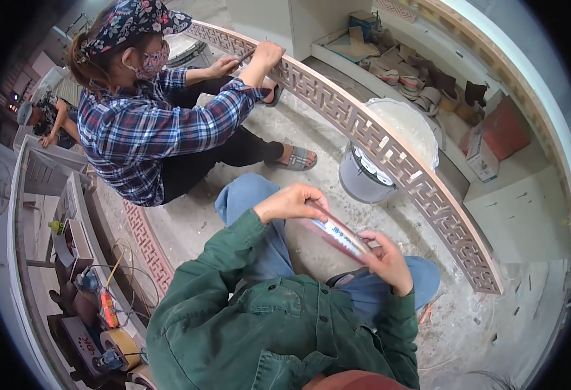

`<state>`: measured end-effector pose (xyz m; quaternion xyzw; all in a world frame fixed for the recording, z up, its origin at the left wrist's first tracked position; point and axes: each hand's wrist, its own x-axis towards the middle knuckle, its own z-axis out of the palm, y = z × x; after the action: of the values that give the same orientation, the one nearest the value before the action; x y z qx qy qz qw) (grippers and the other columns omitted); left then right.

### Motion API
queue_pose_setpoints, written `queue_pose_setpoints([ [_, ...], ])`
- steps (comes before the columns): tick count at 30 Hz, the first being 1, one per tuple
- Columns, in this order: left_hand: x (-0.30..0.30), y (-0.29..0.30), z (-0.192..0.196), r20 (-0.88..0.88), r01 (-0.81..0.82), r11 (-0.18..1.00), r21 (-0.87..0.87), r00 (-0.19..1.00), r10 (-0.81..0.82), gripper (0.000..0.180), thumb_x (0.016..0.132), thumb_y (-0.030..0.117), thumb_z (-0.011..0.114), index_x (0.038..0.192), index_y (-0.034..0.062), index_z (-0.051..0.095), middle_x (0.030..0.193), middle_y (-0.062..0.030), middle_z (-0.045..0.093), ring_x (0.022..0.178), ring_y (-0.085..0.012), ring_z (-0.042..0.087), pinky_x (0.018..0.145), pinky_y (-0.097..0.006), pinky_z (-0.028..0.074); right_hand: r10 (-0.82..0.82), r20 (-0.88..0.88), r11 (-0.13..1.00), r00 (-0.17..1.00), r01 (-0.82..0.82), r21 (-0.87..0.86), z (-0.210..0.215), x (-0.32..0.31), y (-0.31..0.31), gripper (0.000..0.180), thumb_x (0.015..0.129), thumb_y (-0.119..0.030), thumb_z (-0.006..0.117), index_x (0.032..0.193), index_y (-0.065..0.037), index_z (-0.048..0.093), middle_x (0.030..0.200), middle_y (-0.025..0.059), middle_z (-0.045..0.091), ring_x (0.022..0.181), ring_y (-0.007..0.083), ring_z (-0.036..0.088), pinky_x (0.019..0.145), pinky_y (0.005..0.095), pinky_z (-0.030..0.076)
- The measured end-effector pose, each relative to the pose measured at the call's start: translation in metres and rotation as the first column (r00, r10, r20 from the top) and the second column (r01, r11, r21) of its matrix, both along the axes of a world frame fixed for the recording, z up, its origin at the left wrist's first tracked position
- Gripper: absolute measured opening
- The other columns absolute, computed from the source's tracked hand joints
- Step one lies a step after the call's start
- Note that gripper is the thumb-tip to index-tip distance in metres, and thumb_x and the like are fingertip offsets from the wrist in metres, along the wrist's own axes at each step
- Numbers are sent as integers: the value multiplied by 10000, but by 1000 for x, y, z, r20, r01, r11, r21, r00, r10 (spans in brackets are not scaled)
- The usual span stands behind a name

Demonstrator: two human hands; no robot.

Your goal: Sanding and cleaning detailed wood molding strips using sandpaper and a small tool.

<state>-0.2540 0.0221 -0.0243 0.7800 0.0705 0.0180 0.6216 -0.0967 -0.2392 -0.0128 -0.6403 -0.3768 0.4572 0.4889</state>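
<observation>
In front of my lap, both of my hands hold a folded piece of sandpaper (339,234), pale and printed on one face with reddish-brown along its edges. My left hand (293,203) pinches its upper left end. At the lower right end, the fingers of my right hand (389,260) close on it. Beyond my hands, a long curved wooden fretwork strip (328,97) slants across from the far left to the near right. It passes over a grey bucket (363,175) with a pale top.
At my left front sits a co-worker (162,130) in a plaid shirt, both hands on the strip. Another person (55,117) is farther left. Tools and tape rolls fill a shelf (113,338) at left. Wood scraps lie in a bin (428,84) at back right.
</observation>
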Motion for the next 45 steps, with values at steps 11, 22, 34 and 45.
queue_pose_setpoints([
  [11, 80, 65, -15, 99, -32, 922, -387, 992, 76, 218, 781, 55, 764, 974, 58, 663, 892, -14, 681, 801, -71, 626, 696, -209, 484, 61, 90, 998, 994, -60, -14, 10, 79, 86, 345, 896, -139, 631, 1226, -56, 579, 1038, 3, 652, 551, 19, 503, 467, 179, 389],
  [22, 89, 75, -34, -116, -69, 841, -536, 993, 8, 180, 819, 91, 737, 985, 54, 678, 920, 19, 666, 849, -50, 613, 742, -196, 473, -43, -47, 996, 998, 39, -79, -18, 89, 93, 260, 913, -97, 604, 1168, -60, 642, 1033, -2, 635, 605, 30, 530, 474, 196, 418],
  [34, 94, 66, -32, -148, -1, 876, -483, 986, -80, 204, 819, 84, 739, 1008, 31, 682, 951, -13, 686, 864, -71, 627, 785, -211, 490, -16, -7, 988, 1000, 15, -156, -9, 90, 84, 350, 905, -104, 617, 1252, -83, 574, 1061, 19, 527, 649, 34, 542, 520, 201, 445],
  [45, 89, 62, -36, -186, 5, 864, -504, 976, -114, 172, 836, 73, 720, 998, 26, 684, 933, -14, 691, 862, -71, 631, 773, -213, 492, 38, 153, 998, 988, -30, -52, -17, 85, 82, 302, 886, -111, 627, 1187, -96, 607, 904, 20, 566, 599, 46, 495, 562, 211, 429],
])
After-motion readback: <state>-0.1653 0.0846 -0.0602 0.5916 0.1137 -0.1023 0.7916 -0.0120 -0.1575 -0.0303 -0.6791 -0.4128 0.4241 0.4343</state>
